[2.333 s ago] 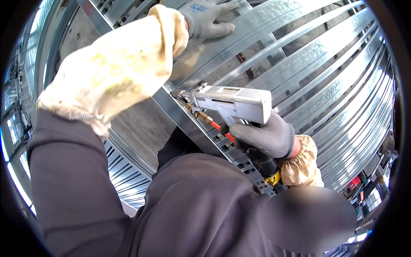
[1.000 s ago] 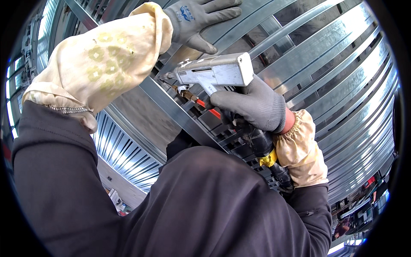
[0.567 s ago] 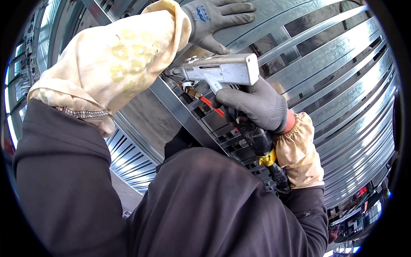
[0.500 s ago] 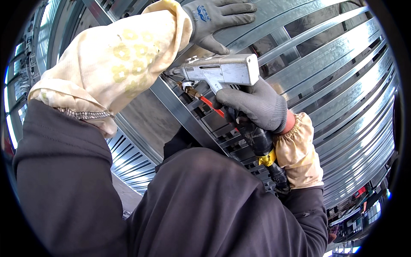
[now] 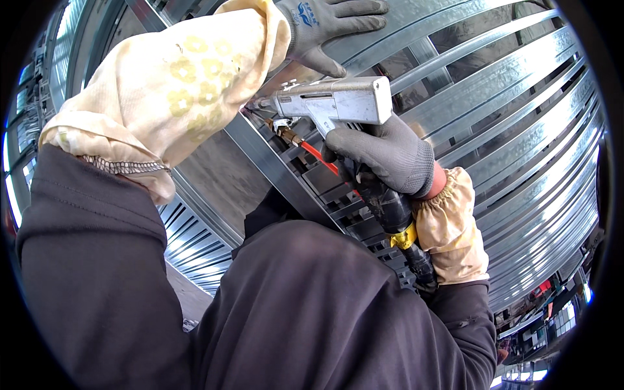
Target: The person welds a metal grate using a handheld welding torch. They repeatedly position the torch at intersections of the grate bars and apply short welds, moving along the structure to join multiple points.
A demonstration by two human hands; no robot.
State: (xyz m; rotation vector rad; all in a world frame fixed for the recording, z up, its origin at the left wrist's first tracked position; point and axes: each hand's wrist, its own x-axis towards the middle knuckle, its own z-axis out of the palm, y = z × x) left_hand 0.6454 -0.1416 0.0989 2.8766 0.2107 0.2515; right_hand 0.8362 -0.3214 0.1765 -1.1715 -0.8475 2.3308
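My left hand (image 5: 338, 29), in a grey coated glove, lies with fingers spread on a galvanised steel strip (image 5: 416, 39) at the top. A cream cloth sleeve cover (image 5: 175, 84) wraps that forearm. My right hand (image 5: 390, 156), gloved in grey too, is closed round the grip of a silver pistol-shaped power gun (image 5: 338, 101). The gun points left, its nose close to a steel member (image 5: 279, 172); my left sleeve partly hides the very tip. From below the grip runs a thick black taped cable (image 5: 383, 205), with yellow tape (image 5: 404, 236) around it.
A thin red hose (image 5: 318, 156) with a brass fitting (image 5: 286, 134) runs below the gun. Parallel steel strips with gaps between them (image 5: 513, 156) fill the right side. My dark-clothed knee (image 5: 299, 279) rises in the lower middle. More slatted metal (image 5: 195, 244) lies at lower left.
The gun and my right hand have shifted very slightly up and left in the view. My left hand stays spread on the steel.
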